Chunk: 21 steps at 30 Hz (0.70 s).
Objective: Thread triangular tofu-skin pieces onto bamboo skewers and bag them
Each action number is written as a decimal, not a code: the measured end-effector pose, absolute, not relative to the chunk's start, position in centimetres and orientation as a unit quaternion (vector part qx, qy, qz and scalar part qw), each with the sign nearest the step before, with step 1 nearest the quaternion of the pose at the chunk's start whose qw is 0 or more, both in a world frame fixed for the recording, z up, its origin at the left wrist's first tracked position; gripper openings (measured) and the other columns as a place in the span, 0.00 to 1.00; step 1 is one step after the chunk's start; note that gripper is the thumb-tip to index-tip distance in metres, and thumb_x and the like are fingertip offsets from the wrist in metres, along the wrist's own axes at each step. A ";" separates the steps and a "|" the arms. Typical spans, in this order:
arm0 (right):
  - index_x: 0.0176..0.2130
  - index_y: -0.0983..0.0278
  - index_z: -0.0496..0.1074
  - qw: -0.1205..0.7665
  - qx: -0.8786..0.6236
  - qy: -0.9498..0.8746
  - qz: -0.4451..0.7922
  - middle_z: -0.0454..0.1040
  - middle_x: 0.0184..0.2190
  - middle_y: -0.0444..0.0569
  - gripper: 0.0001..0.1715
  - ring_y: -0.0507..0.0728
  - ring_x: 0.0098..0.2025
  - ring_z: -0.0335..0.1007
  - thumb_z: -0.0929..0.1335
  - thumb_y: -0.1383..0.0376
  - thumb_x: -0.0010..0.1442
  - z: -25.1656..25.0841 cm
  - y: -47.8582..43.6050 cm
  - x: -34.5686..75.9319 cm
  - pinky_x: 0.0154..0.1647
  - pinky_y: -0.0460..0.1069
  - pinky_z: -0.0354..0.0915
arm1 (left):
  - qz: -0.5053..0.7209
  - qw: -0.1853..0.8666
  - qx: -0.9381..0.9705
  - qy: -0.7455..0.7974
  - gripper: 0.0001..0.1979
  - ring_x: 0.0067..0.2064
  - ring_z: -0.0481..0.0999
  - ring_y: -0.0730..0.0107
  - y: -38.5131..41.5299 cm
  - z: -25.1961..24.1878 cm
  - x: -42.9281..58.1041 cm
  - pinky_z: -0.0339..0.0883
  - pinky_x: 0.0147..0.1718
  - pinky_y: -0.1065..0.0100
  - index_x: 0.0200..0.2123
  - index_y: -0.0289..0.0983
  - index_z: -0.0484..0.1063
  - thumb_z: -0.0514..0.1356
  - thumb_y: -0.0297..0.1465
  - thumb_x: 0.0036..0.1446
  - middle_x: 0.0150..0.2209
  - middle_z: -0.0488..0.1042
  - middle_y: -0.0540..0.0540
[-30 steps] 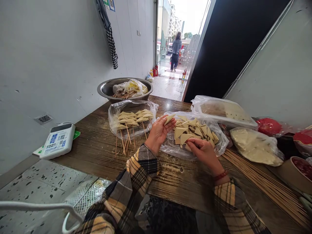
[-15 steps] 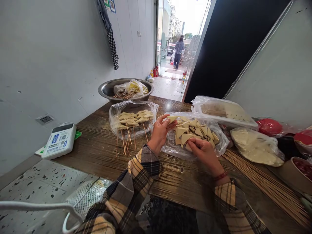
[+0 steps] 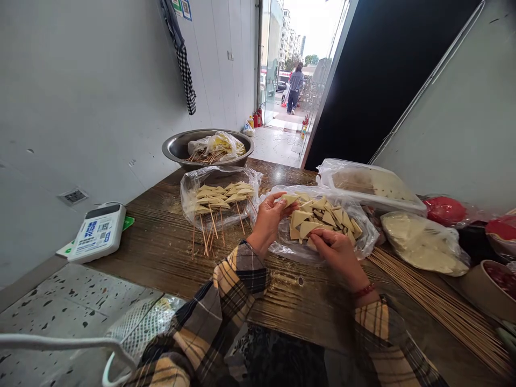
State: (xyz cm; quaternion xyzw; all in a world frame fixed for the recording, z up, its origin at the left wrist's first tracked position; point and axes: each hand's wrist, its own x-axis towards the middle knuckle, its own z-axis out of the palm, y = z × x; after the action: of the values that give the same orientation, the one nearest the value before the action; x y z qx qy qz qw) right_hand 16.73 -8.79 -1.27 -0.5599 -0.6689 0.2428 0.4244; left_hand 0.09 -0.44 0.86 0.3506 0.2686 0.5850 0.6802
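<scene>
My left hand (image 3: 269, 217) is closed on a pale, triangular tofu slice (image 3: 289, 200), held between thumb and fingers above the left side of a clear plastic bag (image 3: 286, 250). Many loose tofu slices (image 3: 326, 209) lie heaped on that bag. At the near edge of the heap, the fingertips of my right hand (image 3: 334, 247) pinch another tofu slice (image 3: 309, 228). Left of my hands, folded tofu skewers (image 3: 217, 198) rest on a second plastic bag (image 3: 189, 191), their bare sticks pointing toward me.
A metal basin (image 3: 171, 153) with bagged skewers stands at the back left. Bamboo sticks (image 3: 439, 306) lie along the right, beside a bag of pale sheets (image 3: 423, 244) and a bowl (image 3: 484, 290). A white tray (image 3: 374, 180) sits behind. A white payment device (image 3: 99, 234) is far left.
My left hand has shifted slightly right with its tofu slice, closer to the heap. My right hand stays almost where it was, pinching its slice.
</scene>
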 end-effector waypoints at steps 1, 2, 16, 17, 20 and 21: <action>0.33 0.66 0.77 0.425 -0.559 -0.671 0.240 0.76 0.27 0.47 0.17 0.54 0.29 0.70 0.64 0.58 0.60 -1.2 -8.8 16.7 0.29 0.46 0.63 | 0.587 0.676 0.354 0.270 0.14 0.34 0.80 0.67 -0.5 0.8 0.1 0.70 0.42 0.63 0.43 0.33 0.67 0.62 0.27 0.53 0.32 0.78 0.43; 0.33 0.66 0.77 0.426 -0.558 -0.671 0.238 0.76 0.27 0.47 0.16 0.54 0.30 0.70 0.64 0.58 0.60 -1.2 -8.8 16.6 0.30 0.46 0.64 | 0.589 0.672 0.357 0.272 0.14 0.33 0.79 0.67 -0.5 0.8 0.2 0.70 0.41 0.63 0.43 0.33 0.67 0.63 0.28 0.53 0.32 0.78 0.43; 0.35 0.66 0.78 0.439 -0.563 -0.653 0.252 0.78 0.29 0.48 0.17 0.55 0.29 0.71 0.65 0.57 0.59 -1.3 -8.9 16.3 0.31 0.47 0.66 | 0.526 0.743 0.363 0.198 0.13 0.40 0.79 0.65 -0.2 0.4 -0.4 0.68 0.43 0.66 0.40 0.33 0.71 0.63 0.35 0.55 0.42 0.78 0.39; 0.35 0.66 0.78 0.438 -0.563 -0.654 0.252 0.77 0.28 0.48 0.17 0.54 0.29 0.70 0.65 0.57 0.59 -1.3 -8.9 16.3 0.31 0.47 0.66 | 0.529 0.741 0.365 0.192 0.13 0.41 0.79 0.65 -0.3 0.5 -0.4 0.68 0.44 0.65 0.40 0.33 0.71 0.63 0.35 0.55 0.42 0.78 0.39; 0.35 0.66 0.77 0.435 -0.564 -0.656 0.251 0.76 0.26 0.47 0.17 0.53 0.26 0.68 0.65 0.57 0.60 -1.4 -8.9 16.3 0.28 0.47 0.64 | 0.533 0.735 0.375 0.186 0.13 0.41 0.78 0.65 -0.5 0.7 -0.3 0.67 0.45 0.65 0.41 0.33 0.72 0.64 0.35 0.54 0.42 0.78 0.39; 0.35 0.66 0.77 0.434 -0.565 -0.656 0.250 0.75 0.25 0.46 0.17 0.53 0.26 0.67 0.65 0.57 0.60 -1.4 -8.9 16.3 0.28 0.47 0.64 | 0.535 0.732 0.378 0.187 0.14 0.41 0.78 0.65 -0.5 0.7 -0.3 0.67 0.45 0.65 0.40 0.33 0.72 0.64 0.36 0.54 0.42 0.78 0.39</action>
State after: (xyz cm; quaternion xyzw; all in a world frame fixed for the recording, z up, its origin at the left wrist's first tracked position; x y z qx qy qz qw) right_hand 16.34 -8.89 -1.37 -0.5645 -0.6558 0.2502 0.4343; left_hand -0.31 -0.50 0.71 0.3784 0.1867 0.5346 0.7322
